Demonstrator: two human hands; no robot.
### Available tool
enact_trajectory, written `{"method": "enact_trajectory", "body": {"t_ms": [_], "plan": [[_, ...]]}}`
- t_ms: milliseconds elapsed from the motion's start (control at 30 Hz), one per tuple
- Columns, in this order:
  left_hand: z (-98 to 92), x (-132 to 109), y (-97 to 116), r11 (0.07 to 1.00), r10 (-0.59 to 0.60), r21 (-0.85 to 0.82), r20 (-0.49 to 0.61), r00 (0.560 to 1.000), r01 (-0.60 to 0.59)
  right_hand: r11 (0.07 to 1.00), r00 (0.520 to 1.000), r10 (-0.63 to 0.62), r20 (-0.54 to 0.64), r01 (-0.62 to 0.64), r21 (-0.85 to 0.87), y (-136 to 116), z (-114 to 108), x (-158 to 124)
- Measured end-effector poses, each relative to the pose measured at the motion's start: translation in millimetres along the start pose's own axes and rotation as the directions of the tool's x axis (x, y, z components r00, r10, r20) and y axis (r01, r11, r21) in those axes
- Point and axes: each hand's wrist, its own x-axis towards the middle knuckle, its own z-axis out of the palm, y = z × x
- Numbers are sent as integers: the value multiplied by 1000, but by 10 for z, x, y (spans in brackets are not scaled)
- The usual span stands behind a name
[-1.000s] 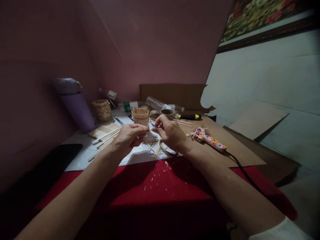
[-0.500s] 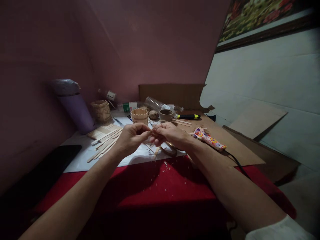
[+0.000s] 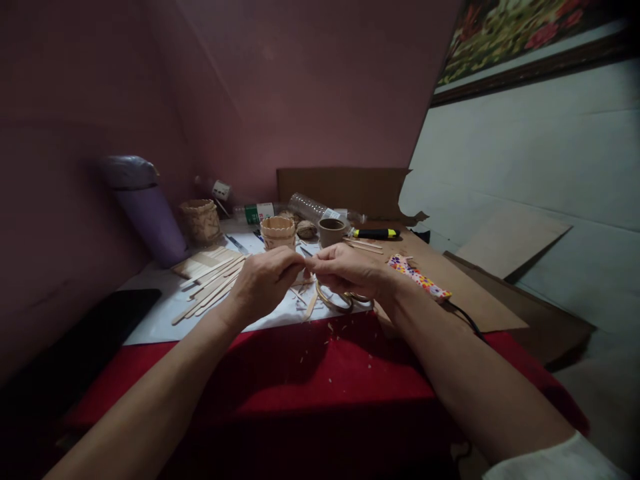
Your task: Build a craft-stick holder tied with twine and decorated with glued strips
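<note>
My left hand [image 3: 267, 280] and my right hand [image 3: 350, 270] meet above the front of the white paper. Their fingertips are pinched together on something too small and too covered to make out. Under my right hand lie scissors with gold-coloured handles [image 3: 334, 301], the blades partly hidden. Wooden craft sticks [image 3: 207, 293] fan out beside my left wrist. Just behind the hands stands a small wooden pot with a scalloped rim [image 3: 279, 233]. Short stick pieces [image 3: 311, 305] and shavings are scattered below the fingers.
A glue gun with a flowered cover [image 3: 417, 277] lies on cardboard at the right, its cord trailing. Behind are a brown cup [image 3: 332, 232], a black and yellow cutter [image 3: 376, 234], twine balls [image 3: 307, 230] and clear plastic bottles [image 3: 309, 207]. A purple tumbler [image 3: 153, 220] stands left.
My left hand has rolled over, its back now turned more upward. Both hands remain fingertip to fingertip, and the scissors' handles show more plainly.
</note>
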Motion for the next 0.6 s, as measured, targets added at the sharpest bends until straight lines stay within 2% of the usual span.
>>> {"method": "enact_trajectory", "body": {"t_ms": [133, 233, 367, 500, 600], "plan": [[-16, 1, -24, 999, 30, -26, -26, 999, -30, 999, 998, 9, 60, -11, 30, -8, -44, -7], [-8, 8, -20, 984, -54, -170, -22, 998, 50, 1000, 999, 14, 33, -14, -14, -25, -52, -4], [-10, 14, 0, 925, -184, -327, 56, 981, 192, 996, 999, -4, -33, 1, -92, -35, -51, 2], [-9, 26, 1, 835, -285, -448, 144, 948, 320, 987, 996, -12, -86, -2, -158, -28, -39, 7], [4, 44, 1, 689, -387, -579, 213, 897, 435, 971, 990, -14, -142, -21, -239, -31, -7, 8]]}}
